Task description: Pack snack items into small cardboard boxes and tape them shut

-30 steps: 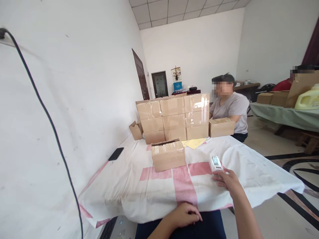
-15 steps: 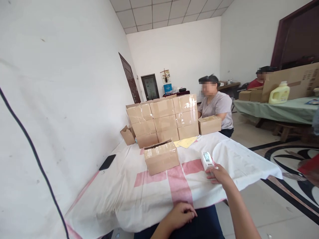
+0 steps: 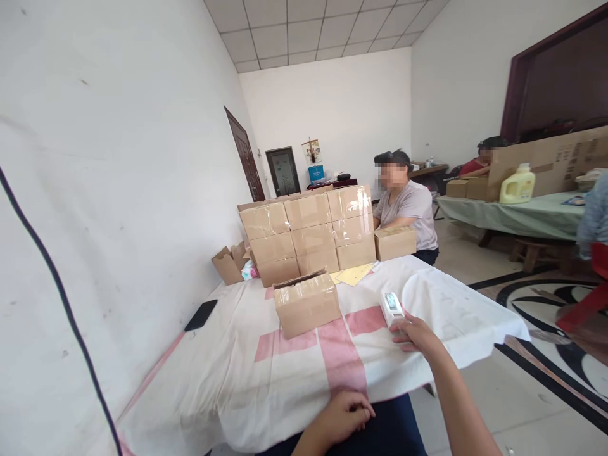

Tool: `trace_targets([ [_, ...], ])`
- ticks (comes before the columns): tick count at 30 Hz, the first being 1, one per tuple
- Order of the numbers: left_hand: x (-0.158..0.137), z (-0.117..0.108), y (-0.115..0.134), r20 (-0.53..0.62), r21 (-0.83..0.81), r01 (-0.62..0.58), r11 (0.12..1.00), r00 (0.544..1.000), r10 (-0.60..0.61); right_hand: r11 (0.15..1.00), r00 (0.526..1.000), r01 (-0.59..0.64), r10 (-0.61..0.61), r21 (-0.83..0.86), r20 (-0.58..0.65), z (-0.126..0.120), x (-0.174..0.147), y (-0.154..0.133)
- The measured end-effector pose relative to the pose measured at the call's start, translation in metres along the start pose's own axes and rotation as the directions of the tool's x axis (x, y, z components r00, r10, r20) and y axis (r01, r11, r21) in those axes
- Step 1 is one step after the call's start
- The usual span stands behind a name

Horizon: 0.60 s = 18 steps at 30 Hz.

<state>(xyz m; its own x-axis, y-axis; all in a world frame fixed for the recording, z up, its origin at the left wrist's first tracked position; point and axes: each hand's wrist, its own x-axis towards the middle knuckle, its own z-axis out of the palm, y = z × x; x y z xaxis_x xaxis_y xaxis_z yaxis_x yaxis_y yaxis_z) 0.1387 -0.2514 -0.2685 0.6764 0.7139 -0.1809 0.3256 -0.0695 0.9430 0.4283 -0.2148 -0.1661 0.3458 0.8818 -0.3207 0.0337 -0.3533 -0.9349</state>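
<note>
My right hand (image 3: 414,333) grips the lower end of a small white box-shaped item (image 3: 391,308) at the right part of the table. A greenish-grey panel shows on its upper face; its exact kind I cannot make out. My left hand (image 3: 350,413) rests at the table's near edge, over my lap, with its fingers curled in and nothing visible in them. Beyond both hands, an open-topped cardboard box (image 3: 308,307) sits mid-table on the white and pink cloth (image 3: 266,380).
Stacked cardboard boxes (image 3: 311,231) form a wall at the table's far side, with yellow sheets (image 3: 356,275) before it. A black phone-like slab (image 3: 201,315) lies at left. A co-worker (image 3: 408,206) sits behind a single box (image 3: 396,242). A black cable (image 3: 61,304) hangs along the left wall.
The view has shifted slightly, showing more of the open box and a colourful item at the far left. My hands keep their places, the right one still gripping the white item.
</note>
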Motion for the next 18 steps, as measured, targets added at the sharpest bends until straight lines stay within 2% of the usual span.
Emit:
trace_targets([
  [5, 0.000, -0.001, 0.000, -0.002, -0.010, -0.005, 1.000, 1.000, 0.005, 0.996, 0.999, -0.013, 0.009, 0.091, 0.044, -0.003, -0.005, 0.000],
  [18, 0.001, 0.000, 0.002, 0.012, -0.027, -0.018, 0.999, 1.000, 0.018, 0.979, 0.998, 0.042, -0.050, 0.202, 0.032, -0.008, -0.007, 0.011],
])
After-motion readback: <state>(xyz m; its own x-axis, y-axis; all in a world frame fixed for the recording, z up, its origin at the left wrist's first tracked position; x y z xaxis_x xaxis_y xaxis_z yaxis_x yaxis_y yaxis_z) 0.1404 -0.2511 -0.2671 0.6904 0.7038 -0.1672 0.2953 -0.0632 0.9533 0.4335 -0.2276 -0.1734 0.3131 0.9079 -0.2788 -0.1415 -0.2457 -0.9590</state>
